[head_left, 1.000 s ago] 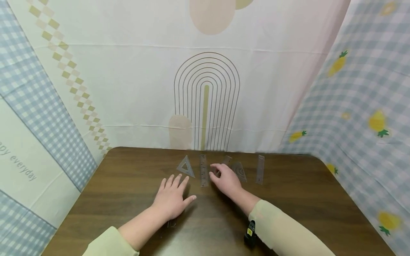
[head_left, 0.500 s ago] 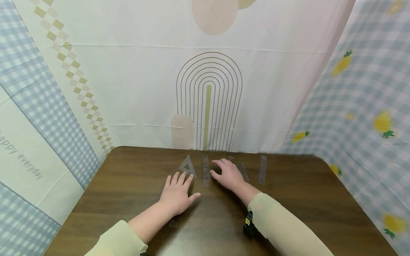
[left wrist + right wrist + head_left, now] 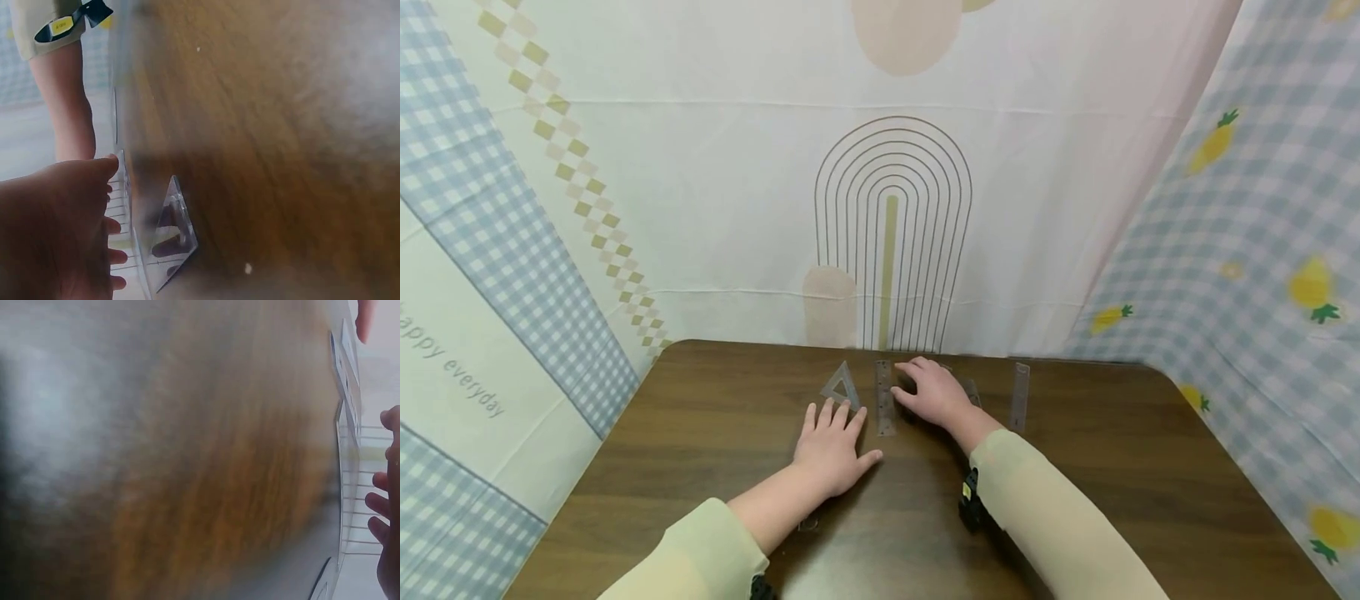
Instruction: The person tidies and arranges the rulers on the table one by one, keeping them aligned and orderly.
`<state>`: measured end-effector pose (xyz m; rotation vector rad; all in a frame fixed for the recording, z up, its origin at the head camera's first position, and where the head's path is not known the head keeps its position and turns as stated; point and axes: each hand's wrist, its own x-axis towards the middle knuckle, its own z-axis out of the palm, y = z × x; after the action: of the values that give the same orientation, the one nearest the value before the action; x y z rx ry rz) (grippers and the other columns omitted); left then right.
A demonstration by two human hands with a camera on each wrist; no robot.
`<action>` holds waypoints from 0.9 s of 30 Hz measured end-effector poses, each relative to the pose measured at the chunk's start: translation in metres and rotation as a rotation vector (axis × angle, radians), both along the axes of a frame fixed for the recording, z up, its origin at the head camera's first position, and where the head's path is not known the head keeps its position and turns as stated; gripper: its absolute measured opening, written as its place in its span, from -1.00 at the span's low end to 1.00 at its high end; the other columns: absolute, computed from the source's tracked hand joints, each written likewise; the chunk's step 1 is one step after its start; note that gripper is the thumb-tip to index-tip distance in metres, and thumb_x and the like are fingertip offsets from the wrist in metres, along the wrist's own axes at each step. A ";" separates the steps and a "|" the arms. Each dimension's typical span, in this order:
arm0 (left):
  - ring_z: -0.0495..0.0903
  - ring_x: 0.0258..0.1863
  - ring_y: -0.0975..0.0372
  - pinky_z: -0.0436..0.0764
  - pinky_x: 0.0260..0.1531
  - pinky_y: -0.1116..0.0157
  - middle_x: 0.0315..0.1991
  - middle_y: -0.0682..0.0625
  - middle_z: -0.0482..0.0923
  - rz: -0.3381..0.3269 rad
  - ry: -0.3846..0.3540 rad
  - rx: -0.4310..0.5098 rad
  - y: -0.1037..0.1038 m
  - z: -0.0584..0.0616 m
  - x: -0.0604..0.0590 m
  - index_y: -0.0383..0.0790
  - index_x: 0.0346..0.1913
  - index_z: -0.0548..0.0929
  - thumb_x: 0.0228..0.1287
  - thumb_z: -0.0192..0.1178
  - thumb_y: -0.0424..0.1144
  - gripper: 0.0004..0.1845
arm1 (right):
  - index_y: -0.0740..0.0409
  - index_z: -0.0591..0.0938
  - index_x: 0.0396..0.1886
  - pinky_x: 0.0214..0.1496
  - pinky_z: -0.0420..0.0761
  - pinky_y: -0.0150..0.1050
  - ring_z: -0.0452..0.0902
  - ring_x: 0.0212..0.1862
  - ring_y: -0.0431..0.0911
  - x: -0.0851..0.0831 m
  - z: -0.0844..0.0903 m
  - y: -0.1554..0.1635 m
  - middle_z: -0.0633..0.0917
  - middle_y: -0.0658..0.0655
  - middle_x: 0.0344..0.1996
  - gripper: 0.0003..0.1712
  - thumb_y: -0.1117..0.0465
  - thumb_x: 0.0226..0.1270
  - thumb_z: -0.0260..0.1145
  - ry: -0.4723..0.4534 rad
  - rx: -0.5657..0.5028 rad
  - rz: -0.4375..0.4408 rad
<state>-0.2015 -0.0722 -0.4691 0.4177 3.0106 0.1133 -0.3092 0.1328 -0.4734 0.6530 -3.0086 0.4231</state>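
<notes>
The left hand (image 3: 831, 450) lies flat on the brown table (image 3: 700, 442), fingers straight and a little spread, holding nothing. Its fingertips are just beside the near edge of a clear triangle (image 3: 841, 386); I cannot tell if they touch it. In the left wrist view the triangle (image 3: 174, 234) lies flat, close to the fingers (image 3: 112, 225).

The right hand (image 3: 931, 393) rests palm down further back, with relaxed fingers over a clear piece (image 3: 972, 392) that is mostly hidden under it. Whether the fingers press or pinch this piece, the pictures do not show. The right wrist view is blurred and gives only fingertips (image 3: 382, 506) at the table edge.

Between the two hands lies a ruler (image 3: 884, 397), pointing away from the person, just beside the right thumb. A second ruler (image 3: 1019, 397) lies to the right, well apart from the hand. Behind the table hangs a cloth (image 3: 891, 233) with an arch pattern, and a checked cloth with pineapples (image 3: 1262, 275) hangs at the right side.
</notes>
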 end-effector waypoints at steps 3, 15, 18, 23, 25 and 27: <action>-0.07 0.54 -0.09 -0.17 0.45 -0.16 0.55 -0.12 0.08 -0.002 -0.011 -0.012 0.002 0.000 -0.004 0.02 0.57 0.17 0.34 -0.11 0.44 -0.13 | -0.06 0.47 0.41 0.34 0.36 0.12 0.41 0.30 0.07 -0.005 0.001 0.001 0.51 0.12 0.26 -0.36 -0.20 0.44 0.17 -0.015 0.031 -0.005; -0.17 0.56 -0.07 -0.22 0.46 -0.13 0.58 -0.10 -0.02 -0.016 -0.021 -0.107 0.010 -0.001 -0.013 0.03 0.58 0.13 0.36 -0.16 0.45 -0.12 | -0.07 0.41 0.46 0.38 0.31 0.09 0.31 0.38 0.10 -0.017 0.002 -0.002 0.41 0.15 0.37 -0.32 -0.23 0.44 0.14 -0.066 0.108 -0.008; -0.17 0.56 -0.06 -0.21 0.46 -0.13 0.58 -0.10 -0.02 -0.015 -0.027 -0.120 0.012 0.000 -0.015 0.03 0.57 0.14 0.36 -0.16 0.45 -0.13 | -0.06 0.41 0.46 0.38 0.30 0.12 0.29 0.40 0.12 -0.019 0.003 -0.004 0.40 0.17 0.39 -0.31 -0.22 0.44 0.15 -0.081 0.097 -0.008; -0.16 0.56 -0.06 -0.21 0.46 -0.12 0.58 -0.09 -0.01 -0.012 -0.031 -0.135 0.015 0.001 -0.018 0.04 0.57 0.17 0.38 -0.19 0.43 -0.16 | -0.08 0.38 0.48 0.38 0.30 0.13 0.26 0.42 0.14 -0.022 0.004 -0.006 0.35 0.18 0.42 -0.30 -0.21 0.44 0.14 -0.108 0.092 -0.016; -0.17 0.56 -0.06 -0.22 0.46 -0.12 0.58 -0.09 -0.02 -0.008 -0.034 -0.143 0.015 0.000 -0.020 0.05 0.57 0.17 0.38 -0.21 0.44 -0.16 | -0.08 0.36 0.49 0.38 0.29 0.14 0.24 0.43 0.15 -0.023 0.004 -0.006 0.33 0.18 0.44 -0.29 -0.21 0.44 0.15 -0.120 0.091 -0.020; -0.17 0.56 -0.06 -0.21 0.46 -0.12 0.58 -0.08 -0.02 -0.005 -0.033 -0.148 0.016 0.000 -0.022 0.05 0.57 0.17 0.38 -0.23 0.45 -0.16 | -0.09 0.35 0.50 0.39 0.28 0.15 0.23 0.43 0.16 -0.024 0.004 -0.007 0.32 0.19 0.44 -0.29 -0.20 0.44 0.15 -0.130 0.090 -0.022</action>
<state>-0.2232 -0.0563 -0.4696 0.4042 2.9597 -0.1011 -0.3330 0.1256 -0.4690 0.6206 -3.1714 0.3435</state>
